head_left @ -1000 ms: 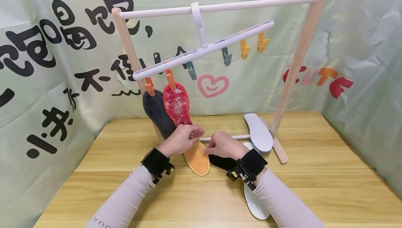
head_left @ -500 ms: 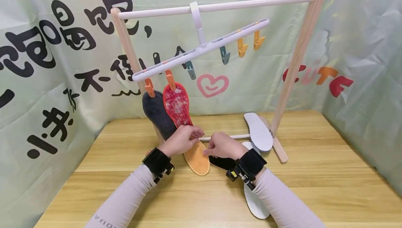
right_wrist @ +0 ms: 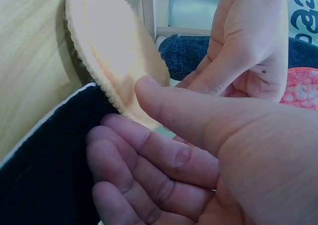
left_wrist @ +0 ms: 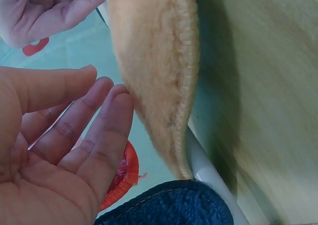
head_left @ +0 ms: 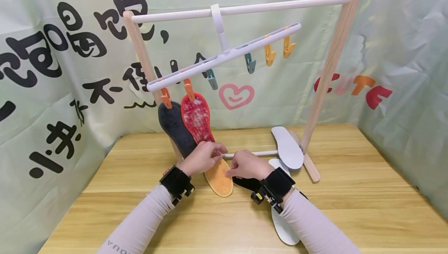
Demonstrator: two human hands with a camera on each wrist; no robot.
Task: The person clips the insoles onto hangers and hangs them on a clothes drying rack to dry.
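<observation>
My right hand pinches the edge of a fuzzy orange-yellow insole between thumb and fingers. The insole stands tilted above the table. My left hand is close beside it; in the left wrist view its fingers are spread from the thumb, fingertips at the insole's edge, gripping nothing. Behind that hand hang a dark insole and a red-and-white insole, each in an orange clip. Next to my right hand lies a black insole, partly hidden.
From the rack's top bar hangs a tilted clip hanger; its blue-grey clips and yellow clips hold nothing. At right, a white insole leans by the rack's foot. Another white insole is partly under my right arm.
Both hands and the orange-yellow insole stay nearly in place. The hanger's right end has shifted slightly left compared with a second ago.
</observation>
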